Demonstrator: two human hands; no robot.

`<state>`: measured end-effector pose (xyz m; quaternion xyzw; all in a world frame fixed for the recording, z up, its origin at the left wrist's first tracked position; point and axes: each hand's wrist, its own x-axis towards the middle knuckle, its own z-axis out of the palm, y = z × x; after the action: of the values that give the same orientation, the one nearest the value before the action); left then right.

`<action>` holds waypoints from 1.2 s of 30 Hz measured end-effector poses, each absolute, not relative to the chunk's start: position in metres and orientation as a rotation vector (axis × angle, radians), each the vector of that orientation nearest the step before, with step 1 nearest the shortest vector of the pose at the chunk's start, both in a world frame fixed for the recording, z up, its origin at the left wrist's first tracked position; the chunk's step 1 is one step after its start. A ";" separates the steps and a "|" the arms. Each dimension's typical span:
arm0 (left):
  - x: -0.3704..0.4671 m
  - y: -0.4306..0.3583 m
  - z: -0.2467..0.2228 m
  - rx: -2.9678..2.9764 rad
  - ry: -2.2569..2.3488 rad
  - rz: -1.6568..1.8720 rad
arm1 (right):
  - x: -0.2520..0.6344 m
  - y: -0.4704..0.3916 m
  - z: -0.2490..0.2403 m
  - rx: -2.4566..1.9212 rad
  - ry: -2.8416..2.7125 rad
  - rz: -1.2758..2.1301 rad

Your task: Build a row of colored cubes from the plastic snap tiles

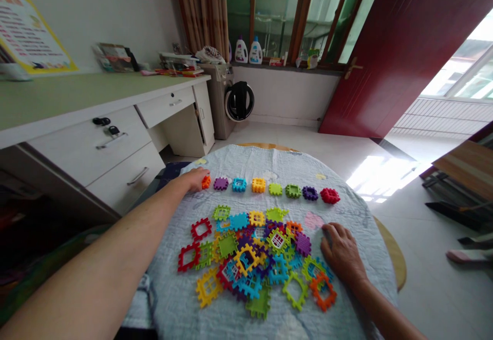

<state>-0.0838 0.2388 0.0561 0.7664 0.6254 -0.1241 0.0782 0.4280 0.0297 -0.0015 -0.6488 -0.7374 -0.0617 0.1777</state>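
At the left end of a row of small stacks, my left hand (196, 180) has its fingers around an orange toothed plastic building block (206, 182). Its neighbours run rightward: a purple block (221, 184), a blue one (239, 185), a yellow one (258, 185) and several others, ending with a red block (330, 195). Nearer me lies a loose heap of toothed interlocking tiles, among them a yellow tile (246, 259) and a purple tile (303, 244). To the right of the heap, my right hand (342, 251) rests on the cloth, holding nothing, fingers loosely spread.
A pale blue cloth (277, 163) covers the round table. On the left stands a desk (96, 91) with drawers, then a washing machine (219, 96) with its door open. A red door (385, 47) is on the right; detergent bottles (256, 52) line the windowsill.
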 end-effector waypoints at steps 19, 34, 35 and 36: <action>-0.018 0.094 0.053 2.451 1.430 0.180 | 0.429 0.030 -0.002 -1.821 -2.095 -0.228; 0.005 0.070 0.067 2.031 1.501 0.604 | 0.430 0.031 -0.002 -1.810 -2.092 -0.230; 0.006 0.067 0.067 2.089 1.578 0.647 | 0.430 0.031 -0.002 -1.811 -2.090 -0.229; 0.007 0.064 0.067 2.146 1.650 0.698 | 0.429 0.031 -0.002 -1.814 -2.088 -0.229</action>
<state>0.0071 0.0638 0.0669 0.7563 0.5814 0.2458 0.1720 0.4293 0.0311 -0.0019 -0.6426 -0.7398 -0.0810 0.1822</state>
